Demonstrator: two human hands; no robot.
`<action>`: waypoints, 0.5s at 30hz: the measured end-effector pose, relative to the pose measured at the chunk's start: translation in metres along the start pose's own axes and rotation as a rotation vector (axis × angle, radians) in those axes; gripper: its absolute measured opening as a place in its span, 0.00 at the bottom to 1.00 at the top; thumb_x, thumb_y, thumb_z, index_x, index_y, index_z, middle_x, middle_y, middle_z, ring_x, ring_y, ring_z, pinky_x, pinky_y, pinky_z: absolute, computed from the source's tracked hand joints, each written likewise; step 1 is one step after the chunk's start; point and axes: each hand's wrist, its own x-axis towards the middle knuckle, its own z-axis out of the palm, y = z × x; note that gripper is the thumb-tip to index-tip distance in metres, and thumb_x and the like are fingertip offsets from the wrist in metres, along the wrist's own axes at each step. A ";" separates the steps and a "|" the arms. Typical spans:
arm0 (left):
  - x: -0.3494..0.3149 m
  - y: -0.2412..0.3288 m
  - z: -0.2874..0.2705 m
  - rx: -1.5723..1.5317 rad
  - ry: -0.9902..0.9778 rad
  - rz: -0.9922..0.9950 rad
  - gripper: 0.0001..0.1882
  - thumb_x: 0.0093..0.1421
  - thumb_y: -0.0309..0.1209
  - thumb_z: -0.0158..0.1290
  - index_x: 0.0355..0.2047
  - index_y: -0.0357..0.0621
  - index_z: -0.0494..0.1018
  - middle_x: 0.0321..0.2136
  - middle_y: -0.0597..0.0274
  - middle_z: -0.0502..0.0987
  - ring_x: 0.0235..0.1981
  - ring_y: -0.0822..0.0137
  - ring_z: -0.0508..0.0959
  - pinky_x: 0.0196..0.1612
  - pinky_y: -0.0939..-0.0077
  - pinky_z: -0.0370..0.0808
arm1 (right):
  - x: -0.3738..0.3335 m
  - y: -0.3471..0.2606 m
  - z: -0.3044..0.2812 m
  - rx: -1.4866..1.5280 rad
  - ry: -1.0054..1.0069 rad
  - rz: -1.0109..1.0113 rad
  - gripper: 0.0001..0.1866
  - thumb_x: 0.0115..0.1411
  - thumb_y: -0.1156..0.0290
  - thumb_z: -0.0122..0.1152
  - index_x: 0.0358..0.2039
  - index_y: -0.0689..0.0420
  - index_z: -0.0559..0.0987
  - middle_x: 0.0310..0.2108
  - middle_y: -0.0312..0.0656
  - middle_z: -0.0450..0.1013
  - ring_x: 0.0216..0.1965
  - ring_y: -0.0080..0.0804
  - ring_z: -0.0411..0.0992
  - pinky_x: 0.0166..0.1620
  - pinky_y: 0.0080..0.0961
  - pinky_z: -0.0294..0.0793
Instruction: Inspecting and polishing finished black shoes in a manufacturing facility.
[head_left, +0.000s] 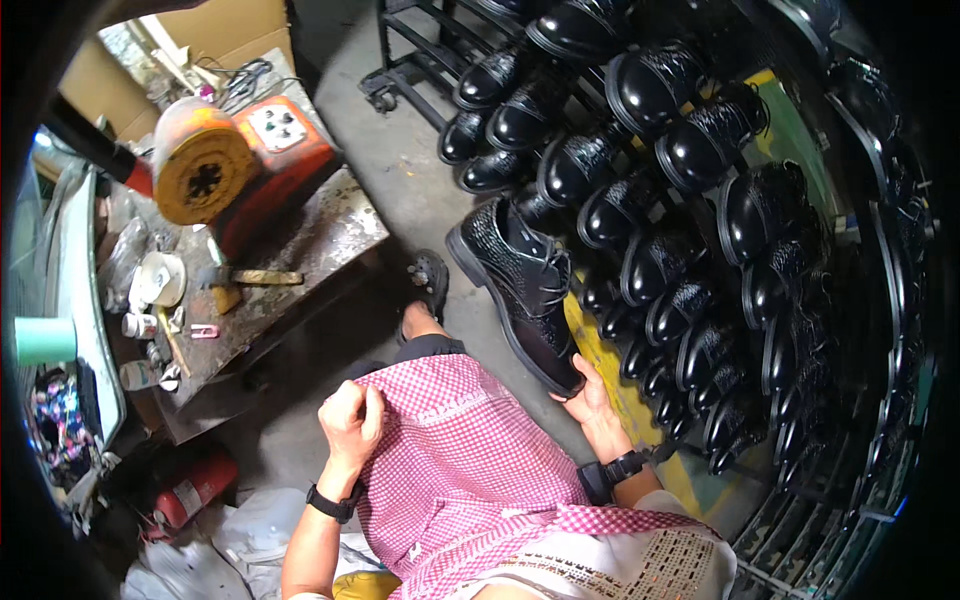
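Note:
My right hand (593,402) grips the toe end of a black lace-up shoe (530,305). The shoe has a textured upper and is turned on its side, its heel pointing up and away, its dark sole edge facing left. Over the left edge of the checked pink apron (440,440) my left hand (352,422) is curled into a fist. What that fist holds, if anything, is hidden. The shoe hangs in front of a rack of glossy black shoes (575,165).
An orange machine (275,140) with a round yellow disc stands on a worn workbench (335,235) at the left. A hammer (255,277), a tape roll (160,278) and small bottles lie there. A red fire extinguisher (197,487) sits below, near white plastic bags (265,535).

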 end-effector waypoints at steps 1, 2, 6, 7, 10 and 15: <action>0.000 0.001 -0.001 -0.021 0.008 -0.021 0.10 0.50 0.20 0.55 0.16 0.39 0.65 0.13 0.56 0.64 0.12 0.62 0.67 0.18 0.73 0.63 | 0.004 -0.001 0.021 -0.029 -0.007 -0.021 0.19 0.52 0.56 0.65 0.42 0.48 0.75 0.33 0.32 0.75 0.29 0.24 0.71 0.23 0.20 0.63; 0.000 0.002 -0.002 -0.024 0.016 -0.022 0.11 0.50 0.20 0.55 0.15 0.39 0.65 0.13 0.56 0.65 0.12 0.61 0.67 0.17 0.72 0.63 | 0.010 0.000 0.036 -0.003 -0.030 -0.006 0.19 0.53 0.55 0.64 0.42 0.48 0.75 0.33 0.32 0.75 0.28 0.24 0.71 0.23 0.20 0.63; -0.002 0.000 -0.005 -0.033 0.046 -0.027 0.12 0.49 0.21 0.55 0.14 0.39 0.64 0.13 0.55 0.65 0.12 0.59 0.67 0.17 0.70 0.64 | 0.036 0.000 0.099 0.108 -0.159 0.026 0.19 0.56 0.51 0.60 0.39 0.51 0.75 0.33 0.35 0.75 0.25 0.25 0.69 0.21 0.21 0.63; -0.003 0.001 -0.007 -0.033 0.044 -0.030 0.12 0.49 0.21 0.55 0.14 0.39 0.65 0.13 0.55 0.65 0.12 0.59 0.68 0.17 0.70 0.64 | 0.047 0.001 0.108 0.136 -0.235 0.028 0.20 0.56 0.50 0.59 0.39 0.53 0.75 0.34 0.37 0.76 0.24 0.26 0.68 0.21 0.21 0.62; -0.003 0.002 -0.012 -0.031 0.040 -0.032 0.11 0.49 0.22 0.55 0.14 0.39 0.66 0.13 0.53 0.67 0.13 0.57 0.70 0.18 0.69 0.66 | 0.070 0.000 0.154 0.176 -0.333 0.031 0.24 0.58 0.48 0.56 0.42 0.57 0.76 0.35 0.44 0.76 0.20 0.26 0.64 0.20 0.19 0.59; -0.004 -0.002 -0.017 -0.047 0.025 -0.029 0.10 0.49 0.24 0.56 0.15 0.39 0.68 0.15 0.53 0.69 0.14 0.57 0.72 0.19 0.69 0.69 | 0.092 -0.010 0.239 0.218 -0.429 0.048 0.27 0.59 0.47 0.54 0.46 0.60 0.75 0.39 0.51 0.75 0.21 0.28 0.64 0.20 0.18 0.60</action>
